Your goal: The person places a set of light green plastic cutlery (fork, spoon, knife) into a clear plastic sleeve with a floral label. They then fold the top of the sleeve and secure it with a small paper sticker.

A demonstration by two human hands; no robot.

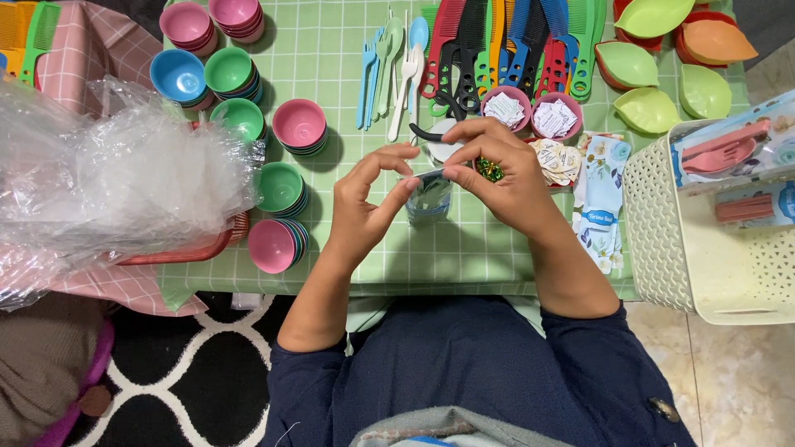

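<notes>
We are at home, packing little things on a low table (pixel 331 50) with a green cloth. We see stacks of bowls (pixel 298 126), combs (pixel 497 41), spoons (pixel 389 66), a rug (pixel 190 372) on the floor.

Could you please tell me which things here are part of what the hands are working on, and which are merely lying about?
In hand:
left hand and right hand, both pinching the small clear packet
green-gold bit under the right hand's fingers

Lying about:
stacked small bowls
combs
plastic spoons and forks
leaf-shaped dishes
white basket
heap of clear bags
</notes>
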